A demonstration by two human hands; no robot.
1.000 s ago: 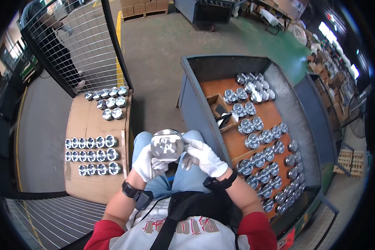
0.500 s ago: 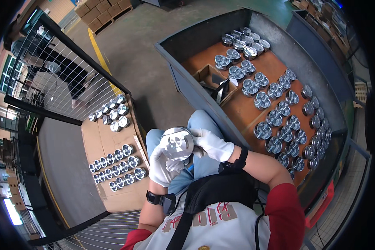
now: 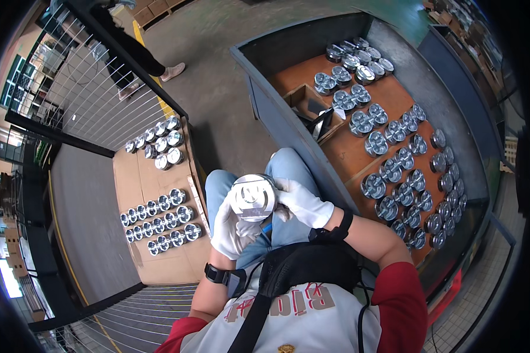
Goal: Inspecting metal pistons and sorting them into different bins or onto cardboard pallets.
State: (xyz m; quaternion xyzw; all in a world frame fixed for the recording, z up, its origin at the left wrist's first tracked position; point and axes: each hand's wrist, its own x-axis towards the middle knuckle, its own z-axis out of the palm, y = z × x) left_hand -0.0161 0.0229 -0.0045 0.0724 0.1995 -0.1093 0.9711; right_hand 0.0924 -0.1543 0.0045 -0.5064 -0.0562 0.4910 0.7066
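Fingers of the left hand (image 3: 225, 231) and right hand (image 3: 305, 203) grip the shiny piston (image 3: 254, 199) from both sides — presumably so its bright face tilts up uncovered — above the lap (image 3: 291, 169), between the cardboard-covered worktop (image 3: 131, 181) and the grey cart (image 3: 278, 116).
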